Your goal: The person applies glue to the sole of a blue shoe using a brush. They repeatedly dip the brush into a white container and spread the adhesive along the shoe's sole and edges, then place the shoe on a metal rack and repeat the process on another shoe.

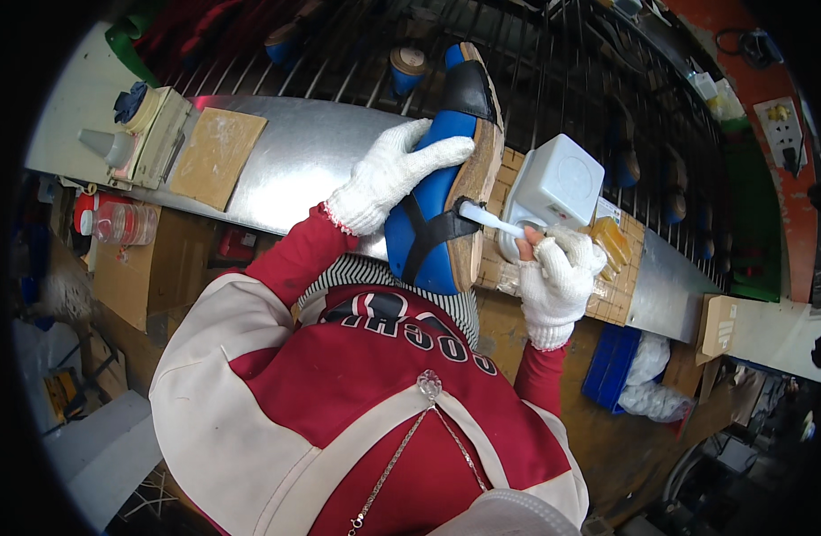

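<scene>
My left hand (400, 170), in a white knit glove, grips the side of a blue shoe last (444, 183), its thumb laid across it. A black strap (471, 89) wraps the last's far part, and crossed black straps (433, 234) lie over its near part. Along its right side runs a tan sole-like layer (487, 165). My right hand (558, 272), also gloved but with bare fingertips showing, is closed on a brush (493, 220) with a pale handle. The brush's dark tip touches the tan layer beside a strap end. Just beyond the right hand stands a white plastic container (562, 179).
A metal ledge (290, 147) crosses in front, bearing a tan board (218, 159) at left and a gridded board (620, 299) at right. Yellowish blocks (611, 243) sit beside my right hand. Behind is a rod rack with more blue lasts (407, 71). A blue crate (611, 366) stands below right.
</scene>
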Tool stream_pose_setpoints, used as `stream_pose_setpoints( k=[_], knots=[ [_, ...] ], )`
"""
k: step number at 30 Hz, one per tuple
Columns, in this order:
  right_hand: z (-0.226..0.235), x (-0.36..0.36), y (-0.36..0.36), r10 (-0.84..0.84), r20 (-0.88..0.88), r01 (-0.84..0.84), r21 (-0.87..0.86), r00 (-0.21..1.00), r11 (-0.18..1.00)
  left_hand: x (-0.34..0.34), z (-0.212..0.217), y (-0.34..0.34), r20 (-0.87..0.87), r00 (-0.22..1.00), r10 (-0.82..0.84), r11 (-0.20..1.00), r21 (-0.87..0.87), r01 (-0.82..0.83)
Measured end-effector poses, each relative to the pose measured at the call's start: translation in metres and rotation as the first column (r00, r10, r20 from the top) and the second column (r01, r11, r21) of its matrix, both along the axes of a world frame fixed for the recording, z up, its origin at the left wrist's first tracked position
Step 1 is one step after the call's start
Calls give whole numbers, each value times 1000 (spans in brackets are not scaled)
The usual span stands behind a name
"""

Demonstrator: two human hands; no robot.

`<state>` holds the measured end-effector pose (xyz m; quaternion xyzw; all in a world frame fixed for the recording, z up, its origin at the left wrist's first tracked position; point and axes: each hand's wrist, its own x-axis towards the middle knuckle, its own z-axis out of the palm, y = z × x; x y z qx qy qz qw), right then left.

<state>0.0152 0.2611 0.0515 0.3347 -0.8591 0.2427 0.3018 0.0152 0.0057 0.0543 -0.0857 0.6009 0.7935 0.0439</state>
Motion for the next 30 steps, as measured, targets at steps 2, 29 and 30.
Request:
stream_pose_setpoints(
  k=[2, 29, 30],
  knots=[
    [0, 1, 2, 12, 15, -12, 3, 1000, 1000, -1, 0, -2, 7, 1000, -15, 1000, -1, 15],
    [-13, -10, -7, 296, 661, 184, -555, 689, 811, 32, -4, 0, -20, 999, 34, 973, 228, -29],
    [-18, -8, -10, 306, 661, 232, -597, 685, 768, 32, -6, 1, -20, 998, 62, 976, 209, -57]
  ],
)
